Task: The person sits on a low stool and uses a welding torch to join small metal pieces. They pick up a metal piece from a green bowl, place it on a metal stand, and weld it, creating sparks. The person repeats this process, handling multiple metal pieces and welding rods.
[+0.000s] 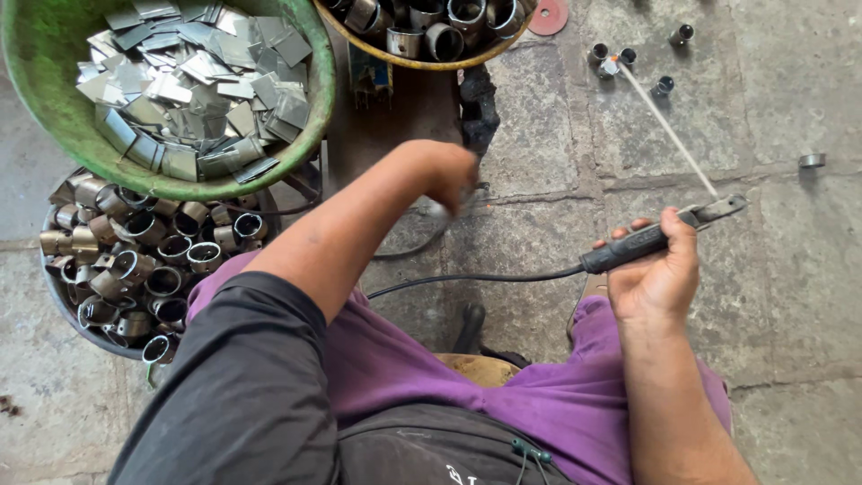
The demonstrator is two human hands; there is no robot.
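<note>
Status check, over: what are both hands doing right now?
Right hand gripping welding holder, rod aimed at small rings on floor. Left hand blurred, closed, contents unclear. Cable trailing across lap.

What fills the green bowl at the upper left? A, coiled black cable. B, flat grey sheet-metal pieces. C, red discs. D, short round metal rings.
B: the round green bowl is heaped with flat grey sheet-metal pieces, while the short round metal rings lie in a separate container below it.
</note>
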